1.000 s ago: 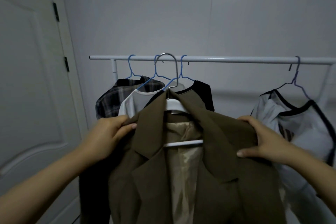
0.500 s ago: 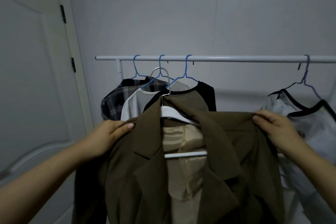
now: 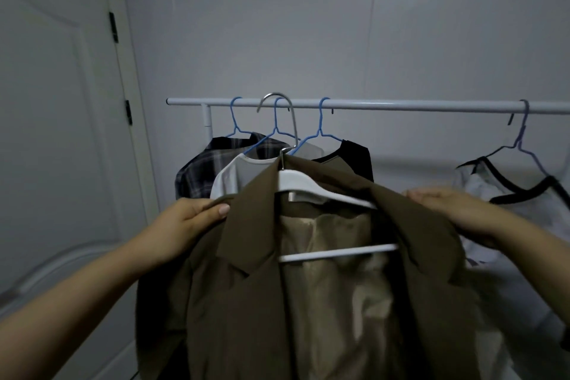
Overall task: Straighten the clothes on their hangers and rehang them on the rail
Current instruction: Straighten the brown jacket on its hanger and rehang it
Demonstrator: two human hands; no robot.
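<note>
A brown jacket (image 3: pixel 246 302) with tan lining hangs on a white hanger (image 3: pixel 311 191) whose metal hook (image 3: pixel 279 102) rises to the height of the white rail (image 3: pixel 401 106); whether it rests on the rail I cannot tell. My left hand (image 3: pixel 188 220) grips the jacket's left shoulder. My right hand (image 3: pixel 447 205) grips its right shoulder. On the rail behind, on blue hangers, hang a plaid shirt (image 3: pixel 203 170), a white top (image 3: pixel 237 177) and a black top (image 3: pixel 354 157).
A white garment with black trim (image 3: pixel 512 203) hangs at the rail's right end. A white door (image 3: pixel 55 133) stands at the left. The rail between the black top and the right garment carries no hanger.
The jacket and hanger have risen; the metal hook now reaches the rail's height. Both hands moved up with the shoulders.
</note>
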